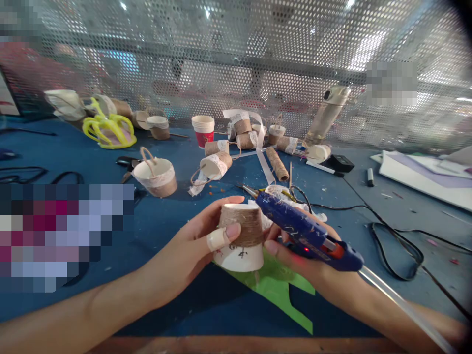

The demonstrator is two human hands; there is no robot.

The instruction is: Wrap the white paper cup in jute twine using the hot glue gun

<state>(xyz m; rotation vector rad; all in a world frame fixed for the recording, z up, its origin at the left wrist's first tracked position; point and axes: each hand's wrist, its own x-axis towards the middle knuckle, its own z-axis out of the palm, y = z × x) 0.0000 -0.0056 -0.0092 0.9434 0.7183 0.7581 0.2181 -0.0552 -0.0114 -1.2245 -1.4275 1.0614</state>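
My left hand grips a paper cup held upside down, its narrow end wrapped in brown twine and its white rim facing down. A bandage circles the left thumb. In my right hand is a blue hot glue gun, its red light lit and its nozzle pointing up and left, just above the cup. A clear glue stick sticks out from the gun's back. Part of the right fingers is hidden behind the gun. Green paper lies under the cup.
Beyond my hands stand a twine-and-lace basket, a red and white cup stack and a twine roll. A yellow crown-like piece sits far left. A black cord loops at right. Perforated metal borders the table's back.
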